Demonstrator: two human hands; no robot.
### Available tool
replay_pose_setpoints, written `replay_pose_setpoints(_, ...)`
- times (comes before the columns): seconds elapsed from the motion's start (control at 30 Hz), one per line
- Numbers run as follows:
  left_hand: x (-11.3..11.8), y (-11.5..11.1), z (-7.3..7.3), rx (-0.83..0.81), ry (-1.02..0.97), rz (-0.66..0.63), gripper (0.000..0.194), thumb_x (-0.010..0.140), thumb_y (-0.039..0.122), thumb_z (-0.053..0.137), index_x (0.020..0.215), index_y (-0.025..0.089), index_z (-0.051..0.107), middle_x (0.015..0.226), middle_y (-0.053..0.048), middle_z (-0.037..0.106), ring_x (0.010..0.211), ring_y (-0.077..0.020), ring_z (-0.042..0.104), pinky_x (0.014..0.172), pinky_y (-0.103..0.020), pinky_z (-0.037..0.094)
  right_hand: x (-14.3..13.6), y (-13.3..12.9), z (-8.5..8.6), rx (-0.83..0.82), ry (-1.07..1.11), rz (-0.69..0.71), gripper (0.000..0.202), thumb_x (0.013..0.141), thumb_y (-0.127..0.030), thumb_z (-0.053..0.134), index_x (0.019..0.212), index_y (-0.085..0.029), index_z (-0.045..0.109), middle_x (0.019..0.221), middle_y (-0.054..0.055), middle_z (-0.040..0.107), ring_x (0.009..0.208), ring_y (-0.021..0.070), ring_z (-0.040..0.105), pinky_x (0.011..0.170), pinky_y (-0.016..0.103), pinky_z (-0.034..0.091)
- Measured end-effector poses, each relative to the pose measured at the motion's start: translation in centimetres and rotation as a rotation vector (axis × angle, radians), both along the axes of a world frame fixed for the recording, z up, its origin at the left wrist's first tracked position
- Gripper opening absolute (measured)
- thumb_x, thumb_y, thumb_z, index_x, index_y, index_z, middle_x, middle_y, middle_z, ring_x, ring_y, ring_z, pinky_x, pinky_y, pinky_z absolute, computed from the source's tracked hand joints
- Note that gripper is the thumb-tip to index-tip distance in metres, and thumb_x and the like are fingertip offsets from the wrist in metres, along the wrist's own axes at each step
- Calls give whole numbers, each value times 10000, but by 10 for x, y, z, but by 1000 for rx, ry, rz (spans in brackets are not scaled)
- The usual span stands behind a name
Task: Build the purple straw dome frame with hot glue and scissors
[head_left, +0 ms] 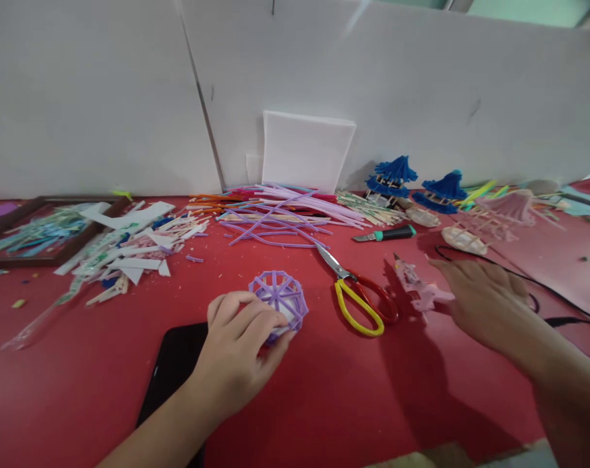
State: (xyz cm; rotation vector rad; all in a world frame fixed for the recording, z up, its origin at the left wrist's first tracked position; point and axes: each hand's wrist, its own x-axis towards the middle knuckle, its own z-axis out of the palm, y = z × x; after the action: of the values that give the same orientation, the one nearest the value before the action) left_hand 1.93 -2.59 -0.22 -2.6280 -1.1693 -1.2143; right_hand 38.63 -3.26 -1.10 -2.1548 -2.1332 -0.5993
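Note:
A small round frame of purple pipe cleaners (279, 294), with spokes meeting at its centre and a white base inside, rests on the red table. My left hand (243, 338) is closed on its near left edge, fingers over the rim and thumb at the front. Off to the right, my right hand (487, 302) is at the handle of a pink hot glue gun (424, 291), whose nozzle points up and left. Its fingertips are partly hidden, but they appear to grip the handle. Scissors (359, 299) with one yellow and one red handle lie between the hands.
A black phone (171, 364) lies by my left forearm. Loose pipe cleaners (285, 211), white sheets (307, 149) and a utility knife (385, 234) are at the back. Scraps (139, 250) and a brown frame (29, 260) sit left; blue-roofed models (395, 175) and a black cord (563, 296) sit right.

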Motion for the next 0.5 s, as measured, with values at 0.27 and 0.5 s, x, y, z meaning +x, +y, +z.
replay_pose_setpoints(0.27, -1, -2, 3, -16, 25, -12, 98, 802, 147, 632, 881, 205, 626, 833, -7, 704, 897, -235, 530, 812, -384, 348, -143, 11, 31, -120, 702, 813, 174, 895, -198, 568, 1058, -202, 630, 963, 57, 709, 900, 177, 650, 797, 290, 516)
replay_pose_setpoints(0.5, -3, -1, 5, 61, 95, 11, 96, 808, 131, 606, 857, 204, 645, 801, -7, 703, 873, -242, 534, 800, -390, 347, -161, 19, 5, -142, 859, 932, 92, 902, -187, 578, 955, -167, 650, 849, 48, 697, 791, 156, 629, 732, 267, 509)
